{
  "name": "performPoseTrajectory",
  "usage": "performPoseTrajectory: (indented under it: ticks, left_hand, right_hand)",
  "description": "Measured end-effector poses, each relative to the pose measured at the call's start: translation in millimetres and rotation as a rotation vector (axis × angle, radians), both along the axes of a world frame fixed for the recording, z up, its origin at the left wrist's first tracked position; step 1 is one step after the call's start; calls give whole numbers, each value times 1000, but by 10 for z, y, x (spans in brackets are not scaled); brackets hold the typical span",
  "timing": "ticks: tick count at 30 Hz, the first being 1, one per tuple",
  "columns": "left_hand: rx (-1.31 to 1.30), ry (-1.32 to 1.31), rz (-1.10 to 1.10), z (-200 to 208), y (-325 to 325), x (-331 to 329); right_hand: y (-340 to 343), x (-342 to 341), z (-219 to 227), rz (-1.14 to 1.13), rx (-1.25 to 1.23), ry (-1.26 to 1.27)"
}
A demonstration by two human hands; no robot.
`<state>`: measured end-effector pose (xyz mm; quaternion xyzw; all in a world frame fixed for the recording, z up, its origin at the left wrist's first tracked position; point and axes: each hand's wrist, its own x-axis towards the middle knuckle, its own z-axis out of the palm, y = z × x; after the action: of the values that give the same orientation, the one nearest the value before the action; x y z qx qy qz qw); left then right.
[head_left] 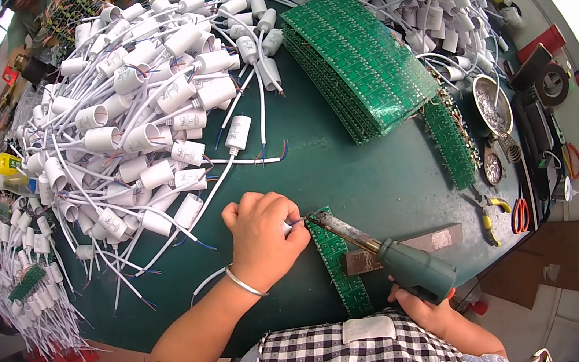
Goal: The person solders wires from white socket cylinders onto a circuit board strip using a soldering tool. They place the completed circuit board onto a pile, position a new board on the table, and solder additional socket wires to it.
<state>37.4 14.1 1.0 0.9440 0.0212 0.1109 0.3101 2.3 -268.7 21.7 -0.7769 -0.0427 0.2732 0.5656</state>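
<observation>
Soldering a thin wire [297, 222] to the 12 o'clock end of the green board strip [335, 254] seems to be the step in hand; the strip lies at 5 o'clock from the view's centre. The left hand [265, 232], at 7 o'clock, pinches the wire between thumb and forefinger; the right hand [420, 306], at 5 o'clock, closes about the soldering iron [417, 270], its fingers partly hidden. The next move likely calls for a steady wire. The white caps [100, 139] at 10 o'clock bear dark print, too small to read.

1 sold. iron [398, 258], 1 bar [435, 240], 1 pliers [488, 218], prob. 2 scissors [521, 216].
</observation>
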Motion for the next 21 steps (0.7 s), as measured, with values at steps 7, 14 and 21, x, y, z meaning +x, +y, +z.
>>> performPoseTrajectory:
  ticks: [7, 14, 21]
  left_hand:
    - [13, 14, -5, -1, -4, 0]
    - [4, -4, 5, -19, -8, 0]
    - [3, -9, 3, -7, -11, 6]
  right_hand:
    - [-54, -17, -79, 65, -99, -99]
    - [40, 97, 89, 176, -147, -192]
    - [-21, 37, 34, 0, -52, -215]
